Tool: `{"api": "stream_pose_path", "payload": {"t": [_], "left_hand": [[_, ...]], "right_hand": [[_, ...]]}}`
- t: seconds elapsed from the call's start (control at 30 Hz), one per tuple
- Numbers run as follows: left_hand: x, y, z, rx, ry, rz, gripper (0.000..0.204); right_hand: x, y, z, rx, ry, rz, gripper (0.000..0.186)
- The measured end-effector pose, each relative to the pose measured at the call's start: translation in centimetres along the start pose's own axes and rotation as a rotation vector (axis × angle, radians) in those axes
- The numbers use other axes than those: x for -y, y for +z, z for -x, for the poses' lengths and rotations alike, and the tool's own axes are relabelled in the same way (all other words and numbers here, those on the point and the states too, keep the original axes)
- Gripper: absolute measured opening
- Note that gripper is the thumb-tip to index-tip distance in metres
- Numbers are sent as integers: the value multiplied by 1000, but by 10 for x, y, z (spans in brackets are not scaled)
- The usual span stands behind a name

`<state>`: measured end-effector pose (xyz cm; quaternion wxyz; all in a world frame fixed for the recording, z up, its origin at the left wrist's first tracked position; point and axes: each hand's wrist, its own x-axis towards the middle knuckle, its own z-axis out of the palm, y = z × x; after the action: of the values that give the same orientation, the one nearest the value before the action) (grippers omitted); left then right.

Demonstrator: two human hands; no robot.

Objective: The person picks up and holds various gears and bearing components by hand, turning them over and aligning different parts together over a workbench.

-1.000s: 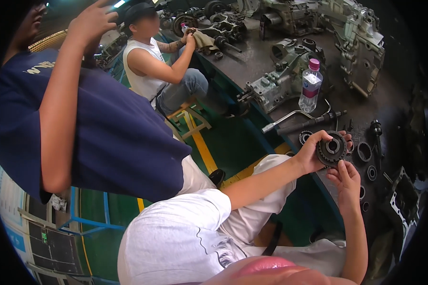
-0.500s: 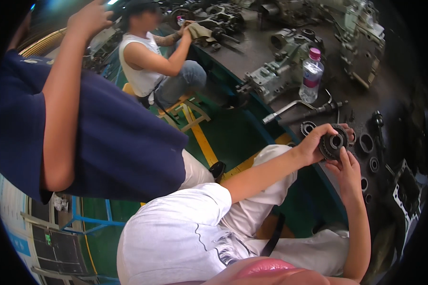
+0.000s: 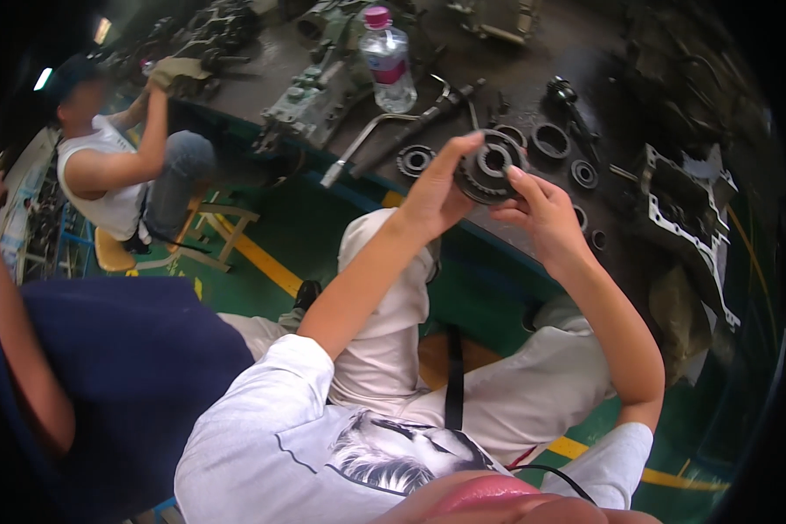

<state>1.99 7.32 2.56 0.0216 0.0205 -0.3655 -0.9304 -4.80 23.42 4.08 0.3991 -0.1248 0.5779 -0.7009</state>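
A green floor (image 3: 323, 236) with yellow lines (image 3: 255, 259) borders the dark, greasy workbench (image 3: 533, 52).

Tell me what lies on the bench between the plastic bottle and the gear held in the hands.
In the head view, a bent metal bar and a small toothed ring lie between the plastic bottle and the gear.

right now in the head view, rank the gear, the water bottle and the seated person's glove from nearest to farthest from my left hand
1. gear: held in the left hand fingers, just right.
2. water bottle: up the bench, slightly left.
3. glove: far left, on the seated person's raised hand.
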Motion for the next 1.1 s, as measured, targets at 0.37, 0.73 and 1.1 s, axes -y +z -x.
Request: {"api": "stream_pose_path", "payload": {"t": [0.37,0.73,1.1], "left_hand": [[7,-16,-6,-216,-75,80,53],[-11,-30,2,-238,156,362,50],[-51,-87,30,-281,468,390,52]], "right_hand": [[-4,8,-14,-84,-8,47,56],[7,14,-6,130,-42,221,59],[-3,-5,-9,-39,-447,928,35]]}}
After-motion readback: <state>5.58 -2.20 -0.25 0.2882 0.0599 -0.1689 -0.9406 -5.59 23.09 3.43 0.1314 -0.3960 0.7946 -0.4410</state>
